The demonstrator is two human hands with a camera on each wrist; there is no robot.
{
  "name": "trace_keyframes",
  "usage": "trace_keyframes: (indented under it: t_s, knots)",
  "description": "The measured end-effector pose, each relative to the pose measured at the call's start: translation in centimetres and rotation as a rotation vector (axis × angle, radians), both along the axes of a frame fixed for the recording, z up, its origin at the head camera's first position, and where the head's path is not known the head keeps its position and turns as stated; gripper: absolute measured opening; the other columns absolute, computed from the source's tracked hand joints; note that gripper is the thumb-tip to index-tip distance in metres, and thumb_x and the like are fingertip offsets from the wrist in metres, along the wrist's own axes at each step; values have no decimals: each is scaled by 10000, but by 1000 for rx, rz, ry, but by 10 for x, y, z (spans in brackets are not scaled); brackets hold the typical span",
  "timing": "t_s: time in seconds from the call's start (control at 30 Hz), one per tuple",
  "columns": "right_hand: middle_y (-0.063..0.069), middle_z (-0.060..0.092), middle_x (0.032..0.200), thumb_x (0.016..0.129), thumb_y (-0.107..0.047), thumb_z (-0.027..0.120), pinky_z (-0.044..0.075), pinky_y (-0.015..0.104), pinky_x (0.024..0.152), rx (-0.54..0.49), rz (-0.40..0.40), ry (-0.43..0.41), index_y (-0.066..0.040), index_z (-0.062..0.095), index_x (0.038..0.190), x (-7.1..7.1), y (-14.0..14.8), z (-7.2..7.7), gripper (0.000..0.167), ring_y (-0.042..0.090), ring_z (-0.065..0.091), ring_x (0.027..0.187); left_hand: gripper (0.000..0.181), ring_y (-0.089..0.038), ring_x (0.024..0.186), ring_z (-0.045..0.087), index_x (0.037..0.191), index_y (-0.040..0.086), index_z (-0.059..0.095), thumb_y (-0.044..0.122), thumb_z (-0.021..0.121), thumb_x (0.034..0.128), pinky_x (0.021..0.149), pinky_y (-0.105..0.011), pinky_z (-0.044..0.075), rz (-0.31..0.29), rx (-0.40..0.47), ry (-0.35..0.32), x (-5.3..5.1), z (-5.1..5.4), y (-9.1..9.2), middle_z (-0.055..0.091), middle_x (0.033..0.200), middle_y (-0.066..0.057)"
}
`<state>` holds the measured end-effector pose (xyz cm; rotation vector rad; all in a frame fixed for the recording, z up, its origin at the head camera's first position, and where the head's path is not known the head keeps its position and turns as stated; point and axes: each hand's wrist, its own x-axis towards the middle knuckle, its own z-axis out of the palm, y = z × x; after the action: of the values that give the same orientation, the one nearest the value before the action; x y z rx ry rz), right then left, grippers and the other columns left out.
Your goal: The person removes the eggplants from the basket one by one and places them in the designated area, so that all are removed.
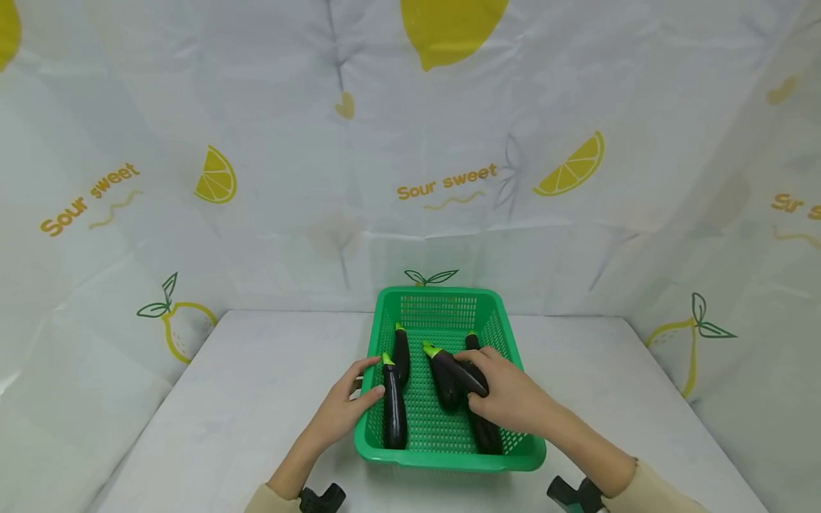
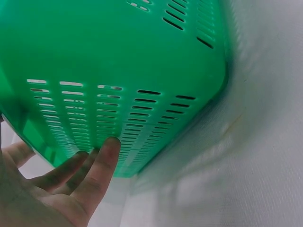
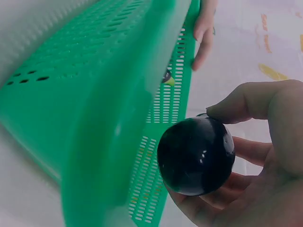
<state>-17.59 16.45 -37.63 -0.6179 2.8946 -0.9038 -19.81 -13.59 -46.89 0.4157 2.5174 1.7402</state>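
My right hand (image 1: 509, 392) holds a dark purple eggplant (image 1: 458, 370) with a green stem, over the right part of a green plastic basket (image 1: 449, 463). In the right wrist view the rounded end of this eggplant (image 3: 196, 156) faces the camera, between thumb and fingers. At the basket's left side, my left hand (image 1: 346, 406) grips the rim, thumb over the edge; other fingers (image 2: 97, 177) touch the slotted outer wall. Inside lie more eggplants: one along the left wall (image 1: 394, 410), another behind it (image 1: 401, 353), one mid-basket (image 1: 447, 388), and one at right (image 1: 485, 431), partly hidden by my hand.
Beneath the basket is a white table (image 1: 256, 399). A white sheet (image 1: 288, 235) with lemon prints hangs behind it and along both sides. Black devices (image 1: 323, 499) are strapped at both wrists.
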Motion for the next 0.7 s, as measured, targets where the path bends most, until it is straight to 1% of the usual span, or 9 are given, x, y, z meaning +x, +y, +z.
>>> trace_keyframes:
  t_s: [0.2, 0.37, 0.5, 0.7]
  knots:
    - [52, 563, 1151, 852, -42, 649, 477, 292, 613, -14, 5, 29, -134, 587, 1384, 1, 9, 7, 544, 156, 512, 795, 532, -412, 1293, 523, 1504, 197, 470, 283, 652, 1012, 870, -526, 569, -2, 2, 3, 0, -1, -1, 521, 1450, -162]
    - [63, 583, 1148, 836, -35, 653, 478, 315, 638, -17, 13, 73, -125, 609, 1359, 0, 17, 12, 533, 168, 522, 815, 533, -411, 1303, 518, 1506, 206, 469, 284, 653, 1012, 885, -545, 559, -2, 7, 0, 0, -2, -1, 519, 1459, -156]
    - [101, 596, 1185, 840, -36, 665, 512, 332, 685, -27, 0, 102, -107, 618, 1345, -3, 25, 16, 513, 188, 556, 867, 531, -420, 1309, 512, 1505, 209, 469, 285, 651, 1012, 888, -554, 557, 3, 5, 0, 1, -2, -1, 513, 1466, -159]
    - [144, 590, 1177, 851, -32, 658, 495, 329, 634, -59, -21, 119, -89, 610, 1352, -8, 39, 24, 506, 210, 550, 839, 531, -433, 1312, 508, 1505, 209, 469, 283, 651, 1012, 881, -556, 560, 7, 0, 7, 0, -2, 0, 509, 1470, -160]
